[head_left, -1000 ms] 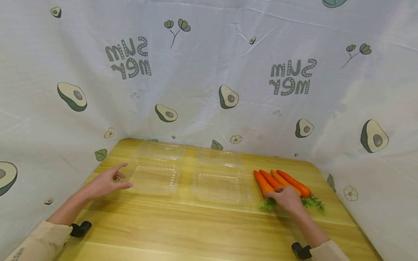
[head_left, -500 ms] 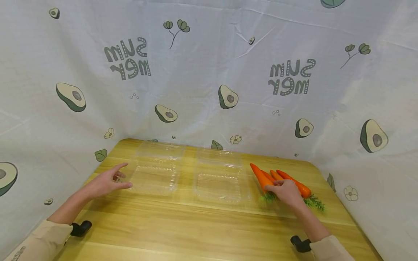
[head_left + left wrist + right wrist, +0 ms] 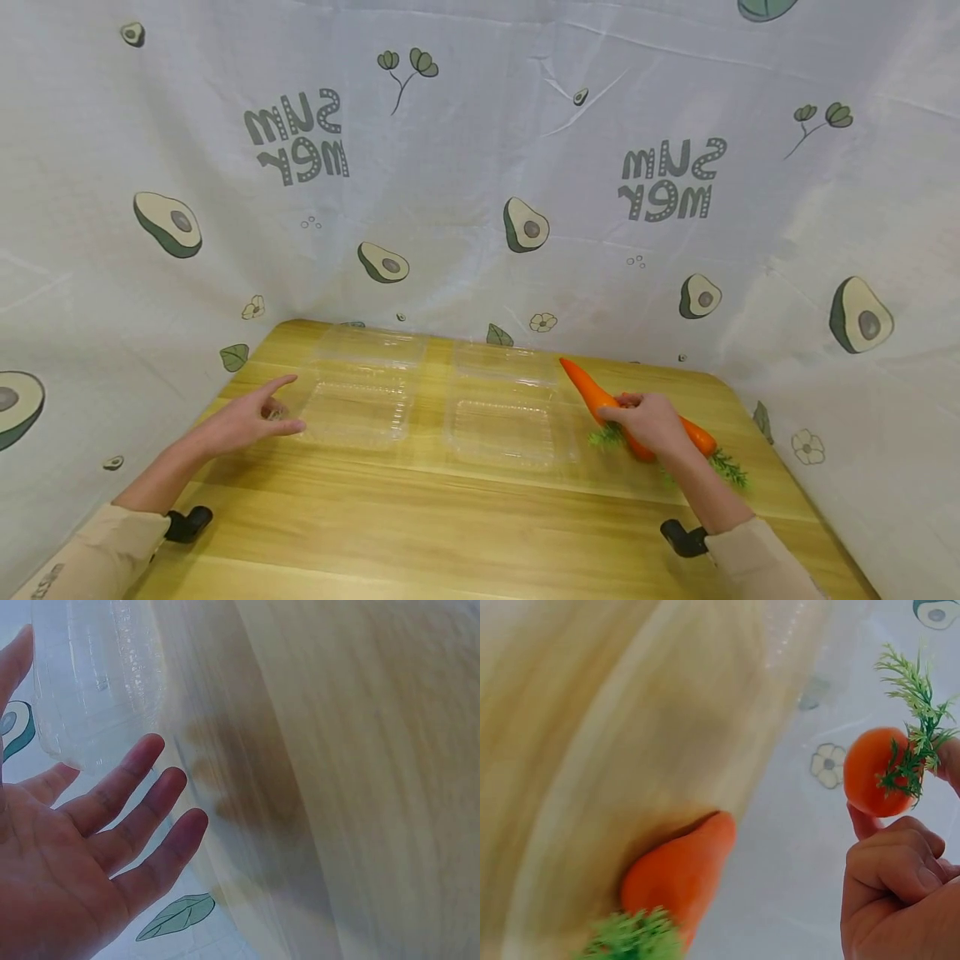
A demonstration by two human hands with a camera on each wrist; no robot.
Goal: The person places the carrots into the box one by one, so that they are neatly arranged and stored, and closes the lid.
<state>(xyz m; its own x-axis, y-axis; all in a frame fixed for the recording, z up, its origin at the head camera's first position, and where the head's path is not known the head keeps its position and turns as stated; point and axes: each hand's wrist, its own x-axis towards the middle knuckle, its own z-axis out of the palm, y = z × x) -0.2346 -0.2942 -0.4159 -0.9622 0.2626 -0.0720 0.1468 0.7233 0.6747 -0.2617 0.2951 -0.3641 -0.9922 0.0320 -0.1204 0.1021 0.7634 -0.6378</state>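
Head view: one long orange carrot with green fronds (image 3: pixel 587 390) is pinched by the right hand (image 3: pixel 651 427), its tip pointed to 11 o'clock; carrots behind that hand cannot be fully counted. Two clear plastic containers (image 3: pixel 356 410) are noted towards its 9 o'clock.

Left wrist view: the left hand (image 3: pixel 82 847) is spread, one container at its 12 o'clock.

Right wrist view: one further orange carrot (image 3: pixel 679 877) is seen at the hand's 9 o'clock.

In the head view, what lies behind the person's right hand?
Parts of orange tapering carrots with feathery green tops show around the bare right hand; the rest is covered, so their number is unclear.
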